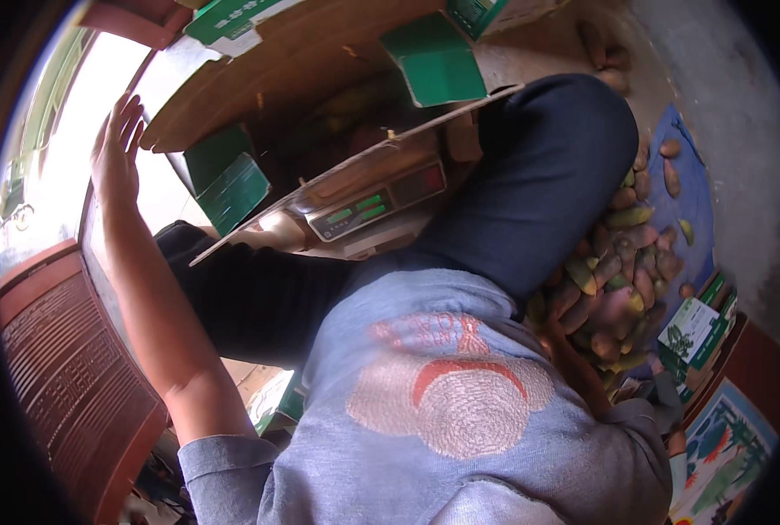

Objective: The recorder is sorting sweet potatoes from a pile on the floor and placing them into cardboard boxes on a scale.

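Note:
My left hand (117, 157) is raised at the far left, its fingers stretched out and apart, holding nothing. It is beside the left edge of a large open cardboard box (311, 70) with green flaps. Dim inside the box, yellow-green and reddish shapes lie in shadow. In front of the box's near flap shows a digital scale (377, 203) with lit green displays. My right arm reaches down on the right towards a heap of reddish-brown and yellow-green tubers (622, 262). Only part of my right hand (551, 334) shows beside the heap; its fingers are hidden.
A blue sheet (692, 201) lies under the heap's right side. Several more tubers (613, 66) rest on the floor at the far right. Green and white cartons (696, 328) stand at the right. A brown slatted wooden panel (79, 376) rises at the left. My bent legs flank the scale.

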Demonstrator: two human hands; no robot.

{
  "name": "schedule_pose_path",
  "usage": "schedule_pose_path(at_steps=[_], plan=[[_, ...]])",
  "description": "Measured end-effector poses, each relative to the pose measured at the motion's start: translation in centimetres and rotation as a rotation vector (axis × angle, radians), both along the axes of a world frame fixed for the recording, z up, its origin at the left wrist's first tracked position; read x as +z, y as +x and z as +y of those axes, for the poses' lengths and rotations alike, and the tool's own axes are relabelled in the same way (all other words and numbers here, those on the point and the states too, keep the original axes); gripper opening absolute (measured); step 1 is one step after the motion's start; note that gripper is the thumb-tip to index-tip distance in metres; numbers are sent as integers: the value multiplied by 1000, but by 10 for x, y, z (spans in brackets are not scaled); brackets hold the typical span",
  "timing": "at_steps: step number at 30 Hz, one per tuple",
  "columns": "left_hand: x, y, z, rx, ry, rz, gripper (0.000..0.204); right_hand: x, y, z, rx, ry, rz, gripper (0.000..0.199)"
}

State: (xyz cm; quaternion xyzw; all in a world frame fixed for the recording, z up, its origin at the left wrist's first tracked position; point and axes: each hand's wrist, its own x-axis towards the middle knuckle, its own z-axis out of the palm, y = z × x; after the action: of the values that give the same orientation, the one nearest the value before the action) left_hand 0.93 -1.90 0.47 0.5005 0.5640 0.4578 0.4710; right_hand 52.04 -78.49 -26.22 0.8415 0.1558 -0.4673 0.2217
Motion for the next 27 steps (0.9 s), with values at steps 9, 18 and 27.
schedule_pose_path(at_steps=[9,18,27], plan=[[22,15,-7,-220,176,161,41,71,78,82,255,188,126,81],[36,48,-11,-644,387,454,46,351,162,293,345,913,-399,63],[43,73,-37,-670,383,510,38,459,-74,567,1313,987,-122,59]])
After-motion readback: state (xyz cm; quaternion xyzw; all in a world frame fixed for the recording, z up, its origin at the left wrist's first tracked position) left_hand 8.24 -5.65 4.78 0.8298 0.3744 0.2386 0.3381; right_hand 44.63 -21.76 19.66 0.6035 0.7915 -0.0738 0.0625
